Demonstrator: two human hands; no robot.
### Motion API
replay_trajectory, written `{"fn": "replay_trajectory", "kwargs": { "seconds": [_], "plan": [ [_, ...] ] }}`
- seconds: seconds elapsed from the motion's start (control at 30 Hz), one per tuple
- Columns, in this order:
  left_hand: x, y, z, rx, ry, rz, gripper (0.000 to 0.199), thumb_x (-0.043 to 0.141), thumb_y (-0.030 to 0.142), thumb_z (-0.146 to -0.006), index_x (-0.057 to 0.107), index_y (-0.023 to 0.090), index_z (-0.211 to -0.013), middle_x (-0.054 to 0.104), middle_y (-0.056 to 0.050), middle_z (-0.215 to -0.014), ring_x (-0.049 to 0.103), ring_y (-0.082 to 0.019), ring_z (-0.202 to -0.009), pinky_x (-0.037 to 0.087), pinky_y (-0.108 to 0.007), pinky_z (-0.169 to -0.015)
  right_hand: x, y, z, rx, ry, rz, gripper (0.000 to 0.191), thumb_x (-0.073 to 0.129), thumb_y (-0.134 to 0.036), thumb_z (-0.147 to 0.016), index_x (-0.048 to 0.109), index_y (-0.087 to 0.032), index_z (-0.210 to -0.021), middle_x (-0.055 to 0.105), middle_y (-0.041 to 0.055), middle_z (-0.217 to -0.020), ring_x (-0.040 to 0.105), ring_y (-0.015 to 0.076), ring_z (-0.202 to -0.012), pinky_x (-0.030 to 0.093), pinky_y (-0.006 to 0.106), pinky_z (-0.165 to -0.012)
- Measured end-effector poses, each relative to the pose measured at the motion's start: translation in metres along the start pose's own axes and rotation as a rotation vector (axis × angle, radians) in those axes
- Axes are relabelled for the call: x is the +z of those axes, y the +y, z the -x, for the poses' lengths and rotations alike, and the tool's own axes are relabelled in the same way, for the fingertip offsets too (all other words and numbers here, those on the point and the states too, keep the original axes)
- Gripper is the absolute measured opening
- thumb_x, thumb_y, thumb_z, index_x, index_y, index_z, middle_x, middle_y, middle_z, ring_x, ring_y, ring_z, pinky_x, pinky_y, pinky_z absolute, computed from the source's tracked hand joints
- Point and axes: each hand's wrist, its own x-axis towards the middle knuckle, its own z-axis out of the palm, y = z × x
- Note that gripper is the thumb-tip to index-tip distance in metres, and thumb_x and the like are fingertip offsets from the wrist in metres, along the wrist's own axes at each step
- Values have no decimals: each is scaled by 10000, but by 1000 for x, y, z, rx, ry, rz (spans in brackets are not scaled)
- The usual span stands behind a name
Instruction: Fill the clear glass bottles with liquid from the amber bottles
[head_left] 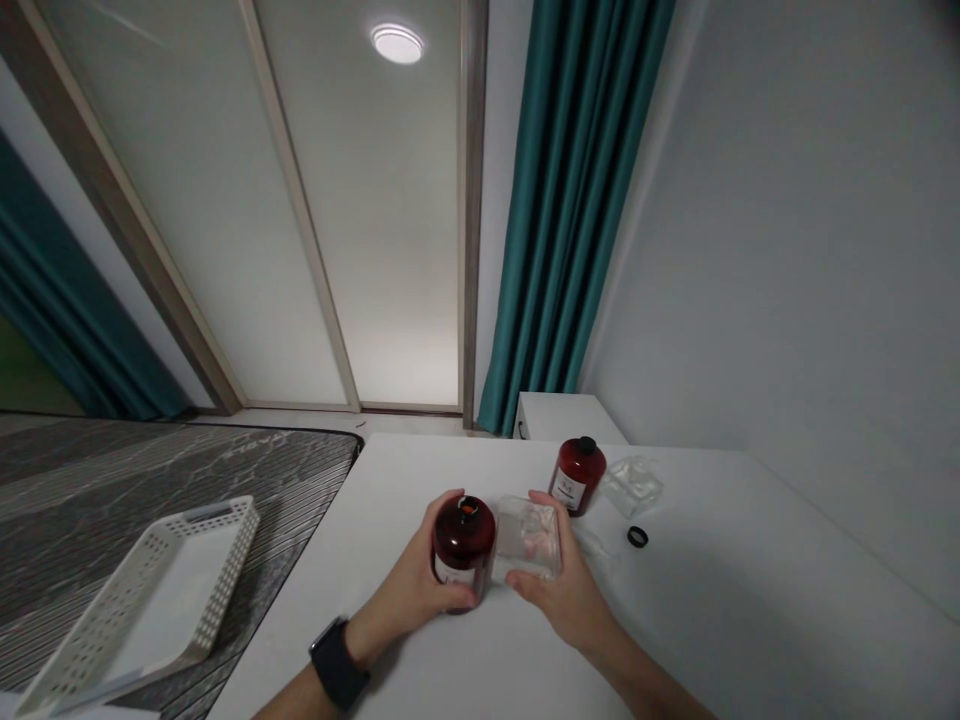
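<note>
The brown bottle (463,540) stands roughly upright in my left hand (416,588), long axis running up, its uncapped mouth at the top. Just to its right, at nearly the same height, is the clear box (517,540), in my right hand (568,595). The gap between the two is so narrow that I cannot tell whether they touch, nor whether either rests on the counter (450,675). My left hand is curled around the bottle, thumb across the front by its label; my right hand grips the box from its right side, thumb at the near edge and fingers at the far one.

Beyond my right hand, and nearer to it than to my left, stands the capped bottle (579,478), upright, with the crumpled plastic (634,486) just beside it and the black cap (637,537) lying closer to me.

Counting: two bottles, one box, one loose cap, one patch of crumpled plastic, and one white basket (238,512) well off to the left, away from the counter.
</note>
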Motion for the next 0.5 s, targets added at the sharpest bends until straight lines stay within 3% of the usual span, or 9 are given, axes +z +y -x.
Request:
{"fn": "replay_trajectory", "kwargs": {
  "seconds": [0.13,0.27,0.37,0.5],
  "plan": [
    [0,8,-2,-11,35,12,977,884,531,-629,401,210,-1415,560,-143,-1335,553,-370,-1250,371,-531,-1130,0,-3,3,-13,11,20,786,833,-381,-659,400,-244,-1300,637,89,-1125,669,261,-962,579,381,-805],
    [-9,22,-2,20,36,-137,838,820,328,-689,412,219,-1412,567,-123,-1315,566,-343,-1237,414,-508,-1100,-3,-3,5,-14,-39,22,904,826,-402,-670,343,-241,-1417,629,105,-1198,664,269,-1026,580,394,-843],
    [-19,30,-2,20,21,-185,807,782,316,-714,359,216,-1395,576,-138,-1306,580,-334,-1219,455,-494,-1063,-4,-2,6,-6,-50,46,979,821,-405,-677,294,-253,-1488,620,103,-1238,650,279,-1089,573,403,-890],
    [-24,34,-2,119,-90,-260,652,701,393,-814,392,198,-1354,557,-156,-1317,563,-338,-1233,451,-490,-1063,-4,-1,9,11,-101,9,1050,820,-412,-691,223,-220,-1533,643,110,-1210,656,280,-1083,548,426,-951]
  ]
}}
